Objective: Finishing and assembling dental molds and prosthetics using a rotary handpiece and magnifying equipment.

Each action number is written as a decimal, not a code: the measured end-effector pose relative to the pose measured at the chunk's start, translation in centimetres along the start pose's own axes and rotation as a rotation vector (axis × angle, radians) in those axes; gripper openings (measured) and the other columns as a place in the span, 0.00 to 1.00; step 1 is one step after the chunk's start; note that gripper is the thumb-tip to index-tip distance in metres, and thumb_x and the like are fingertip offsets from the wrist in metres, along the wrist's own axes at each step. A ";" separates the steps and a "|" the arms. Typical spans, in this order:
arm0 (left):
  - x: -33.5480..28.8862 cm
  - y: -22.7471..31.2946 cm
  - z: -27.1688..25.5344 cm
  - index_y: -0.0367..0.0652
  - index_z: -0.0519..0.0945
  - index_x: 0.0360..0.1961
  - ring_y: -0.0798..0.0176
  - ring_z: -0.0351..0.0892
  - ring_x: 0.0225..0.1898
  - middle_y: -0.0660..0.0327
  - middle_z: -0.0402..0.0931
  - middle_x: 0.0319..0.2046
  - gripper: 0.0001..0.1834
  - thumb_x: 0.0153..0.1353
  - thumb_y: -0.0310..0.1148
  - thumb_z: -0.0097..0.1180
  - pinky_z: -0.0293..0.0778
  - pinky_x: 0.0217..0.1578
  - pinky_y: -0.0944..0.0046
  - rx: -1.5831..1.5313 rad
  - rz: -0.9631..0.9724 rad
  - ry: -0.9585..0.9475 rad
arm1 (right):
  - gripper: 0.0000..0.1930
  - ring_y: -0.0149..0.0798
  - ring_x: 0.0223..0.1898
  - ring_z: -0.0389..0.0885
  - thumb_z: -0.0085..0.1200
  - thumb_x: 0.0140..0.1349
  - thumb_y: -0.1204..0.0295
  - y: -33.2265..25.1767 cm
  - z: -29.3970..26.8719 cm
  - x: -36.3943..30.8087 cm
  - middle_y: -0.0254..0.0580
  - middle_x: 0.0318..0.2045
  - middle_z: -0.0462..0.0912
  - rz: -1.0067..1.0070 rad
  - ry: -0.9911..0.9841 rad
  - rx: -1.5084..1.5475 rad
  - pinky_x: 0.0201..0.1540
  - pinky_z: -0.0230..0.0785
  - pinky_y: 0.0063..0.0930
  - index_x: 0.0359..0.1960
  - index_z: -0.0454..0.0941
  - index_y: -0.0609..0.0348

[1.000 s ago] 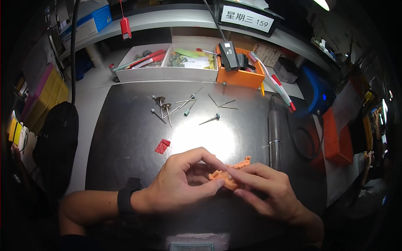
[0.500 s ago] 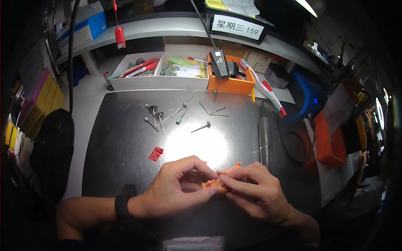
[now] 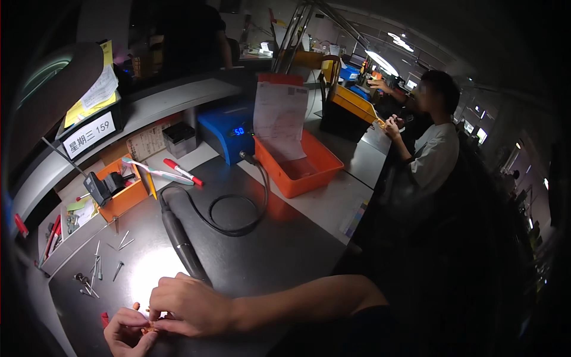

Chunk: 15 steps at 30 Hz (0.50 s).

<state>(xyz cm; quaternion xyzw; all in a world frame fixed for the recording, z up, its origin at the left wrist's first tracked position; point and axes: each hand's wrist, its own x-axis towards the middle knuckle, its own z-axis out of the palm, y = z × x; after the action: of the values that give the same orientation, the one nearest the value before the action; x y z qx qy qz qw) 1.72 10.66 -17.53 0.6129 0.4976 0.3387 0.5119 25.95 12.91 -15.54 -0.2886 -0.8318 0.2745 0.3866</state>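
At the lower left, both my hands are closed around a small orange-pink piece with a bumpy edge, perhaps a dental model. My left hand pinches it between thumb and fingers. My right hand reaches across with its fingertips on the same piece, covering much of it. Just beyond the right hand lies a dark rotary handpiece on the black work mat. Farther left are several loose metal-shanked burs. A small red scrap sits beside my left hand.
The handpiece cable loops to a blue control box. Beside that stands an orange tray with a paper. An orange bin, toothbrush and red-capped marker line the back. A co-worker sits at the right.
The view has swung to the right, so the bench and my hands appear farther left. The control box, orange tray and co-worker show more fully. Both hands still hold the orange-pink piece.
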 end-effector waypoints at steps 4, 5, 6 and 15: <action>-1.0 1.6 1.3 0.36 0.76 0.34 0.68 0.76 0.35 0.59 0.73 0.34 0.12 0.48 0.15 0.62 0.71 0.49 0.65 -0.086 0.266 0.066 | 0.06 0.41 0.40 0.76 0.59 0.56 0.67 -0.7 -0.4 0.4 0.38 0.34 0.79 -0.105 -0.017 -0.035 0.43 0.64 0.35 0.32 0.79 0.54; -0.2 2.3 1.9 0.35 0.77 0.35 0.66 0.79 0.38 0.57 0.74 0.38 0.12 0.50 0.13 0.61 0.75 0.45 0.69 -0.072 0.361 -0.001 | 0.06 0.43 0.40 0.77 0.60 0.55 0.69 -0.2 -0.9 0.4 0.40 0.36 0.79 -0.044 -0.037 0.031 0.43 0.68 0.36 0.33 0.80 0.55; 0.1 2.9 2.5 0.35 0.78 0.35 0.66 0.79 0.39 0.56 0.73 0.39 0.11 0.50 0.13 0.60 0.75 0.45 0.68 -0.185 0.362 -0.007 | 0.09 0.43 0.41 0.78 0.62 0.53 0.72 -0.2 -1.4 0.7 0.43 0.39 0.79 -0.050 -0.020 0.092 0.42 0.72 0.35 0.36 0.81 0.58; -0.2 4.0 3.0 0.32 0.77 0.41 0.62 0.75 0.46 0.50 0.69 0.45 0.18 0.47 0.11 0.63 0.76 0.46 0.68 -0.362 0.469 -0.005 | 0.16 0.39 0.31 0.82 0.67 0.48 0.78 -1.9 -2.6 1.1 0.43 0.31 0.82 -0.001 -0.056 0.104 0.35 0.75 0.27 0.40 0.80 0.63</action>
<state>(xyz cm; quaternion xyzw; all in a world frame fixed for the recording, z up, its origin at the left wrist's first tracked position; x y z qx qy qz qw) 5.44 9.66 -14.39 0.6106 0.2725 0.5297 0.5218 26.93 12.99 -12.26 -0.2598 -0.8271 0.3249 0.3778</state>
